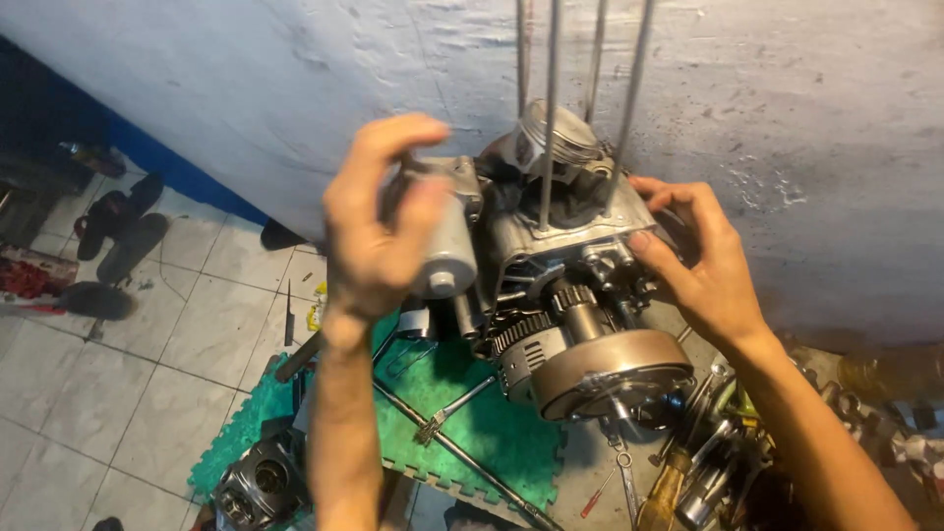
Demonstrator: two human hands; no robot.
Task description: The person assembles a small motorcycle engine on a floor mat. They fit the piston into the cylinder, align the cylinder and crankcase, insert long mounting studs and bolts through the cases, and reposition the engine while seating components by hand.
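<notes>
A grey motorcycle engine block (pixel 551 246) stands tilted over a green foam mat (pixel 492 423), with a piston (pixel 559 138) on top and several long studs (pixel 551 108) rising past it. A round clutch drum (pixel 610 369) and gears face me. My left hand (pixel 379 226) grips the cylindrical starter motor (pixel 447 251) on the block's left side. My right hand (pixel 698 261) holds the block's right edge, fingers curled on the casing.
A cylinder part (pixel 258 482) lies at the mat's left corner. A wire brush (pixel 447 413) and a long rod (pixel 462 457) rest on the mat. Wrenches and screwdrivers (pixel 688 472) are piled at the lower right. Sandals (pixel 118 221) sit on the tiled floor, left.
</notes>
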